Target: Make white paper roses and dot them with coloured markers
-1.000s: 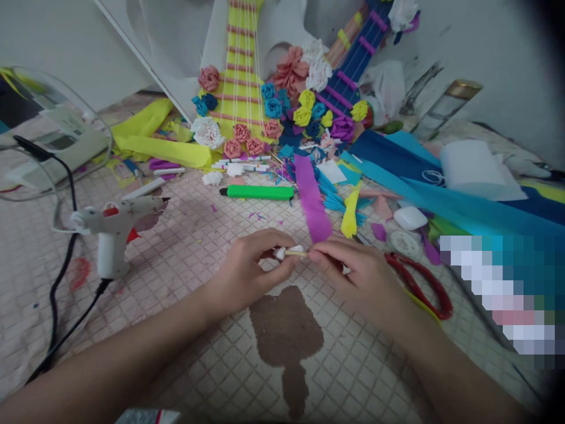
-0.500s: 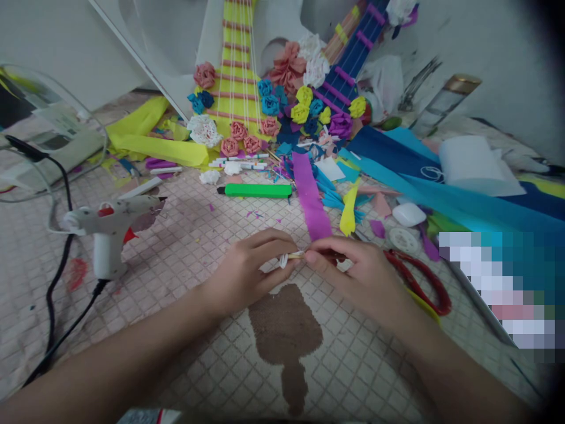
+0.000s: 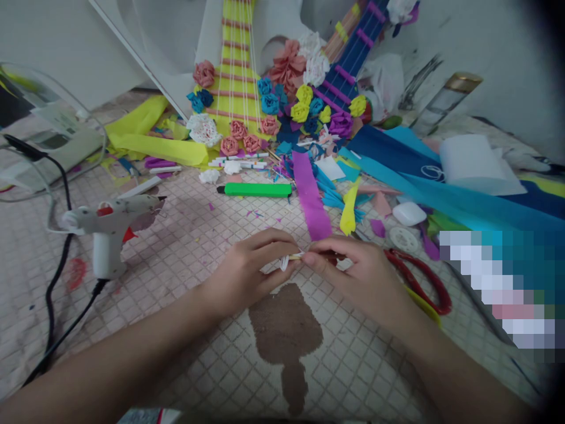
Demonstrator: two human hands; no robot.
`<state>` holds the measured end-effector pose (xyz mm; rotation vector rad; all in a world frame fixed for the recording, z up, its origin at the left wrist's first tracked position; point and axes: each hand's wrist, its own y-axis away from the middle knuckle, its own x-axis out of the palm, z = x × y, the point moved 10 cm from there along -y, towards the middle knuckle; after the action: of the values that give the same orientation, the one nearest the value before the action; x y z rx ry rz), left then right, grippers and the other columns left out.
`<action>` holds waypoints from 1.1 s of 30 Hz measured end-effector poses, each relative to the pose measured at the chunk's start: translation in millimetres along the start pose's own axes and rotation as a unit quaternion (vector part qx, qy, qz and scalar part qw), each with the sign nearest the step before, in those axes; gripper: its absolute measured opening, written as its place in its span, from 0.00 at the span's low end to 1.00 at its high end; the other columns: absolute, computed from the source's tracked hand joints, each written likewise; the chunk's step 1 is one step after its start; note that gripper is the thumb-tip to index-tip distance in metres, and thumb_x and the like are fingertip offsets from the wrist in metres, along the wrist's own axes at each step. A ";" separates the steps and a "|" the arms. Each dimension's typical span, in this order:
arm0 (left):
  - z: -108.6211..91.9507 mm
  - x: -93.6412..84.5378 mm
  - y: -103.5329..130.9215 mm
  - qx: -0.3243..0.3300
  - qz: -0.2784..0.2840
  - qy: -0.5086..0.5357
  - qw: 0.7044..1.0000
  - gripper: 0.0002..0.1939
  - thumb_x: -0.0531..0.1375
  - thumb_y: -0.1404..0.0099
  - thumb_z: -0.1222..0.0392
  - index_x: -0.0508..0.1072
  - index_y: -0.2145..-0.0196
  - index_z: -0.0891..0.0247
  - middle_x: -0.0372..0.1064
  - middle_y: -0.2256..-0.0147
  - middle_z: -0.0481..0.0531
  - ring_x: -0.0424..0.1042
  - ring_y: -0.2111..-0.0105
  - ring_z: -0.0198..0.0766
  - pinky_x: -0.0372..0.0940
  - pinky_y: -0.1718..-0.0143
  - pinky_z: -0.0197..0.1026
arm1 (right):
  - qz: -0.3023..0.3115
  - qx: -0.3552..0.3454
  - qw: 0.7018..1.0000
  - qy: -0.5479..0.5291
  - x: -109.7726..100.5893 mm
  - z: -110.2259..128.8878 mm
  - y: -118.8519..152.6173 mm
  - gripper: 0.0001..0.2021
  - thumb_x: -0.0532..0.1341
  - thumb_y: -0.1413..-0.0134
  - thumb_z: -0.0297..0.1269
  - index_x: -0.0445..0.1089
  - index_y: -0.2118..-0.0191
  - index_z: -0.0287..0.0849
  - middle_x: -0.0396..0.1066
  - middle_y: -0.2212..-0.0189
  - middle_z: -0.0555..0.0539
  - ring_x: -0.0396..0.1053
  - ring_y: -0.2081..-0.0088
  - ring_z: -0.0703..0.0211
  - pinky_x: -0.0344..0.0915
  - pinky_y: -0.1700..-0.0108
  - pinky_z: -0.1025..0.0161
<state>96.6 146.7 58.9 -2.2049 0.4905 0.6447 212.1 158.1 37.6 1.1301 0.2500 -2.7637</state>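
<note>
At the middle of the view my left hand (image 3: 253, 265) pinches a thin pale stick (image 3: 295, 257) with a bit of white material (image 3: 284, 262) wound or hanging on it. Closed on the stick's other end are the thumb and fingers of my right hand (image 3: 348, 259). The fingertips of both hands nearly meet. Beyond them lies a purple paper strip (image 3: 311, 197). Red-handled scissors (image 3: 430, 288) rest beside and partly under my right hand. A green cutter (image 3: 258, 189) lies farther back.
A white glue gun (image 3: 108, 232) with a black cable stands at the left. Decorated paper guitars (image 3: 241, 70) with paper flowers lean at the back. Blue paper strips (image 3: 397, 182), a white roll (image 3: 468, 162) and a white case (image 3: 409, 214) lie to the right.
My right fingertips have shifted very slightly left along the stick. The white material has tilted a little. Both hands keep their grip.
</note>
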 end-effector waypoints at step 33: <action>-3.2 -0.9 2.6 0.017 -0.009 0.003 1.000 0.08 0.58 0.39 0.69 0.70 0.61 0.66 0.70 0.63 0.55 0.71 0.61 0.35 0.69 0.60 0.37 | 0.002 0.002 1.000 -0.017 1.9 1.8 -0.5 0.08 0.62 0.50 0.42 0.72 0.71 0.43 0.74 0.73 0.52 0.70 0.71 0.63 0.62 0.70 0.66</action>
<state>95.4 142.8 59.8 -2.1775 0.4812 0.6170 209.4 158.0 37.6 1.0820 0.2385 -2.7784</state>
